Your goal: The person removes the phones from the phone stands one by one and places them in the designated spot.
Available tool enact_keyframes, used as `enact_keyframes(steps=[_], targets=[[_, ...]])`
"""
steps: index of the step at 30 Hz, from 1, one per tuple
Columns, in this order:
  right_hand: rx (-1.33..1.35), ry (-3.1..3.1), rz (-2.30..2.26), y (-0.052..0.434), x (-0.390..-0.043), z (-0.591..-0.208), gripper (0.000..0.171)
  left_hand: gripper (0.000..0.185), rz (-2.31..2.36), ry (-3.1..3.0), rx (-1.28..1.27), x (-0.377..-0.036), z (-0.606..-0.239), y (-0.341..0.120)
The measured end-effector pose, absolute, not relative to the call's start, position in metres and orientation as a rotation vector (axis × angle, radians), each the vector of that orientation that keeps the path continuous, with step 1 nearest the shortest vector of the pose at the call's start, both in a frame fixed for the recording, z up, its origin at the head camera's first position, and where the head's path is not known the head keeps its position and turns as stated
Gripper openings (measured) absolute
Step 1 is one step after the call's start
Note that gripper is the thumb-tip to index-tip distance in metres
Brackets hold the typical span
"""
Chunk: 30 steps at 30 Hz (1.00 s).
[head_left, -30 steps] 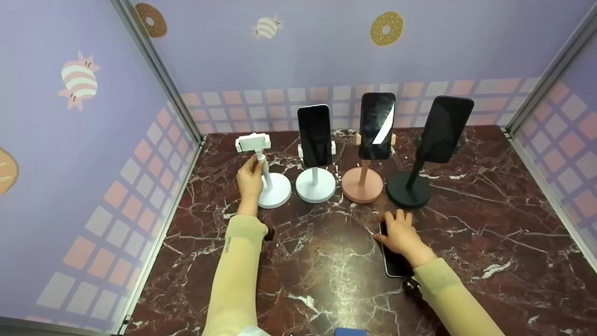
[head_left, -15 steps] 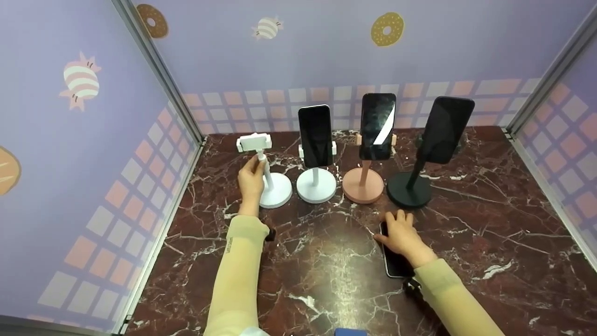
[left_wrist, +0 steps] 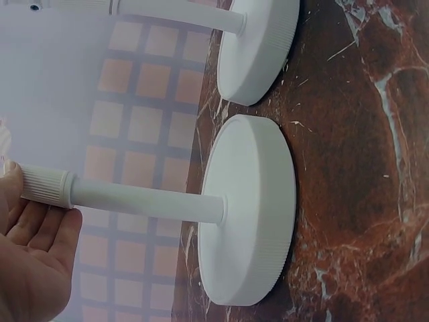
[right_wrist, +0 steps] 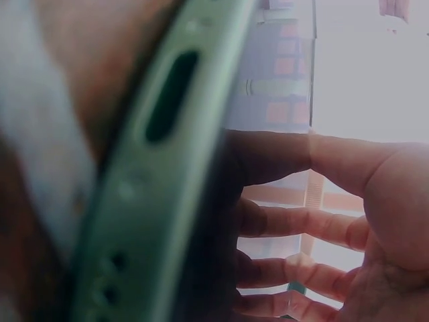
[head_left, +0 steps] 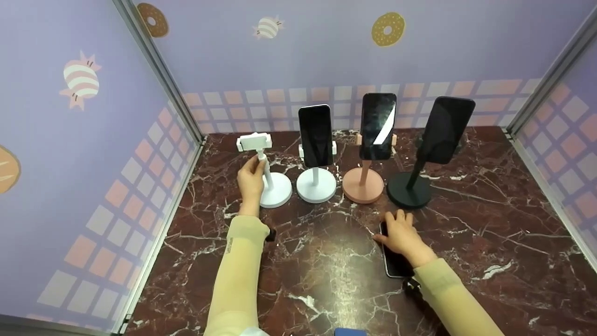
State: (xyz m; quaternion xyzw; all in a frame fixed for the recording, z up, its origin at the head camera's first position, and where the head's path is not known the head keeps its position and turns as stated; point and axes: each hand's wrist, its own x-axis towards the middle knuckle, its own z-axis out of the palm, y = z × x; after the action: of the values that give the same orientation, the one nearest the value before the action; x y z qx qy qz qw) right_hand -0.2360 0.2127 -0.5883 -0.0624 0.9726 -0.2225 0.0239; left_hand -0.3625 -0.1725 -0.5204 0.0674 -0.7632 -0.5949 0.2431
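My left hand (head_left: 251,181) pinches the upper pole of a white phone stand (head_left: 275,191) at the left end of a row. The left wrist view shows its fingers at the ribbed collar (left_wrist: 45,186), and the round base standing on the table. This stand's white clamp (head_left: 254,142) holds no phone. Over at the right, a dark phone (head_left: 397,265) with a silver edge lies flat on the table. My right hand (head_left: 402,235) rests on its far part, fingers spread and nearly straight, hiding much of the screen; in the right wrist view its fingertips touch the phone (right_wrist: 154,181).
Beside the held stand are a second white stand (head_left: 316,185), a pink stand (head_left: 363,185) and a black stand (head_left: 408,190), each bearing an upright phone. Patterned panels (head_left: 298,56) enclose the marble table (head_left: 326,261). A blue object (head_left: 350,332) shows at the bottom edge.
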Motion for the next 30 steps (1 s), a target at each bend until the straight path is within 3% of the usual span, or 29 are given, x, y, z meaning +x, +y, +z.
enact_keyframes(steps=[30], targets=[[-0.273, 3.146, -0.901, 0.191, -0.254, -0.559, 0.054, 0.032, -1.713, -1.749, 0.196, -0.322, -0.511, -0.152]])
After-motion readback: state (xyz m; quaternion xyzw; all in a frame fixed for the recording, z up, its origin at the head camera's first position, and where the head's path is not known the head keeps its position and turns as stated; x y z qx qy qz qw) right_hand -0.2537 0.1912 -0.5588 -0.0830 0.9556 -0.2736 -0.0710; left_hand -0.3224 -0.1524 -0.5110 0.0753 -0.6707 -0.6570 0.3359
